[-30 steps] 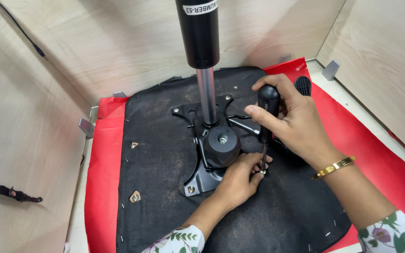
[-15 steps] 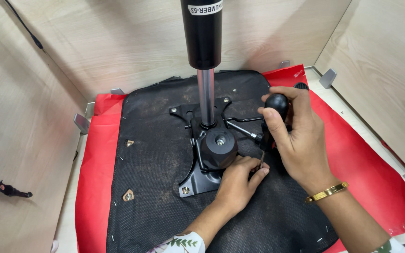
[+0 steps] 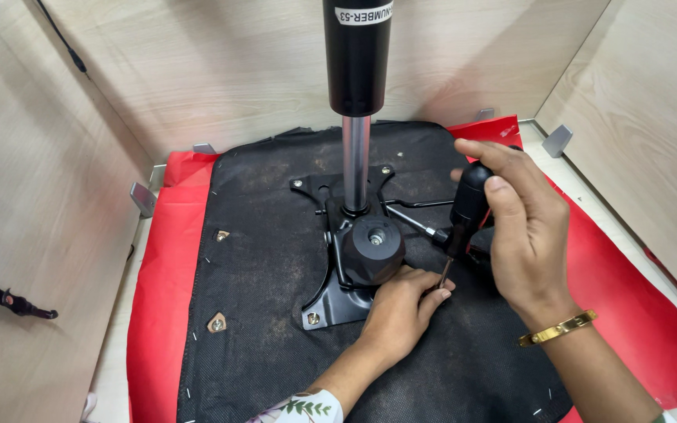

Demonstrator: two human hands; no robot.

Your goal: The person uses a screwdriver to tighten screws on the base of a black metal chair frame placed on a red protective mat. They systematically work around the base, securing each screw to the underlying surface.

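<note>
One screwdriver (image 3: pixel 464 210), black-handled, stands nearly upright over the black underside of a chair seat (image 3: pixel 276 282); the right hand (image 3: pixel 523 235) is wrapped round its handle, fingers curled over the top and thumb pressed on the near side, a gold bangle (image 3: pixel 556 328) on the wrist; the thin shaft runs down to the left hand (image 3: pixel 401 301), whose fingertips are pinched together around the tip, right at the near-right corner of the mechanism; what lies under that tip is hidden by the fingers. One black metal seat plate (image 3: pixel 337 301) is set in the middle of the seat; two screw heads show on it, one at the near-left corner (image 3: pixel 313 319) and one at the far-left corner (image 3: pixel 298 183); one round black knob (image 3: pixel 373 249) sits on the plate just left of the left hand; one gas lift column (image 3: pixel 356 117) rises from the plate, silver below and black above; one thin lever rod (image 3: pixel 413 222) runs from the column toward the screwdriver. The seat lies on one red sheet (image 3: pixel 162 313), with pale wooden panels (image 3: pixel 33 196) on three sides; two small metal inserts (image 3: pixel 217 322) show on the left part of the seat's fabric.
</note>
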